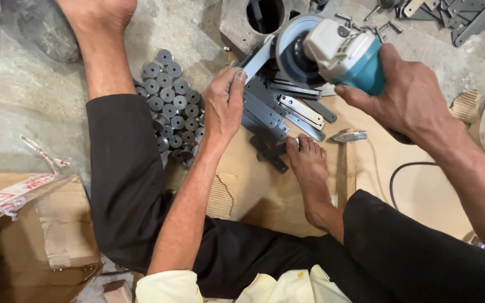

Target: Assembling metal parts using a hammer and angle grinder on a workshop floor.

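Observation:
My right hand [408,98] grips a teal and white angle grinder [341,53], its disc [293,47] standing against a flat grey metal strip [258,59]. My left hand [224,104] pinches the near end of that strip and holds it tilted up toward the disc. Below the strip lies a pile of similar flat metal strips [279,109] on a sheet of cardboard [254,191]. My bare right foot [310,168] rests on the cardboard with its toes on a dark strip.
A heap of several round grey metal discs [169,104] lies left of my left hand. A hammer [346,151] rests on the cardboard. An open cardboard box [23,224] is at lower left. A metal block with a round hole [254,19] and loose brackets [467,17] sit at the top. The grinder's black cable [405,174] loops at right.

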